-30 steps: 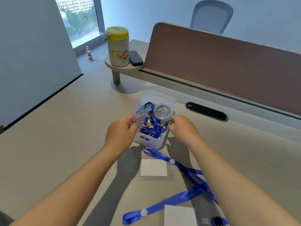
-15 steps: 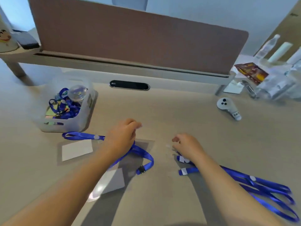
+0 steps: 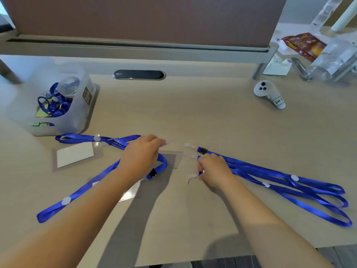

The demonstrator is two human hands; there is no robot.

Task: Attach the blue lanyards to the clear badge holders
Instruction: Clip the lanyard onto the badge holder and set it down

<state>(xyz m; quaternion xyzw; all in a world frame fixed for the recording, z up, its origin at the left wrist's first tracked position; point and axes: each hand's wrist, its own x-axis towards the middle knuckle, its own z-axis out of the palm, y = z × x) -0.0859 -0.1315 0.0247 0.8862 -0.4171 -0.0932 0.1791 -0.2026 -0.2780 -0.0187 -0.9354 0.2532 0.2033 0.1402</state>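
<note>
My left hand (image 3: 142, 156) pinches a thin clear badge holder (image 3: 167, 143), seen almost edge-on at its fingertips. Another clear holder (image 3: 174, 158) lies flat just beyond that hand. My right hand (image 3: 212, 169) grips the end of a blue lanyard (image 3: 201, 172) whose clear strap (image 3: 191, 177) sticks out to the left. That lanyard belongs to a bundle of blue lanyards (image 3: 280, 180) spread to the right. On the left lie two more blue lanyards (image 3: 87, 188), one beside a holder with a white card (image 3: 75, 155).
A translucent bin (image 3: 77, 120) with more lanyards and a small round jar stands at the left. A white controller (image 3: 268, 93) lies at the right, with a snack packet (image 3: 303, 44) and bottles behind it. A brown divider (image 3: 144, 18) closes the back; the desk's front edge is near.
My view swung right, away from the bin. Both hands left the bin and came down to the desk; my right hand took hold of a lanyard end from the right bundle.
</note>
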